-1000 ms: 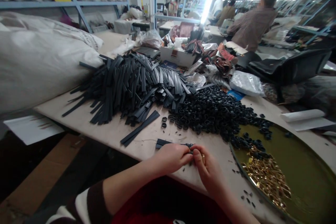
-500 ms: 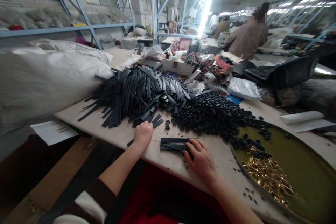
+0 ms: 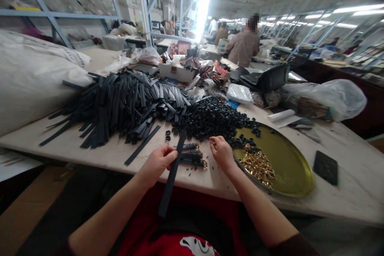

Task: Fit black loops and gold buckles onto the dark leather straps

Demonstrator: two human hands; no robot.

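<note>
My left hand (image 3: 159, 162) is closed on a dark strap (image 3: 171, 186), which hangs over the table's front edge towards my lap. Behind that strap lie several dark straps with gold buckles (image 3: 193, 158). My right hand (image 3: 221, 151) is closed at the front of a heap of small black loops (image 3: 216, 116); what its fingers hold, if anything, is too small to make out. Gold buckles (image 3: 258, 165) are piled on the left part of a round yellow-green tray (image 3: 288, 156). A big pile of dark straps (image 3: 120, 104) spreads behind my left hand.
A large white sack (image 3: 33, 76) stands at the left. Farther back are a white box (image 3: 175, 73), plastic bags and scraps. A dark flat object (image 3: 325, 167) lies right of the tray on the table (image 3: 354, 168). A person (image 3: 243, 46) is in the background.
The view has turned to the right. My left hand has come up with a strap in it. My right hand has left the straps on the table and moved to the loops.
</note>
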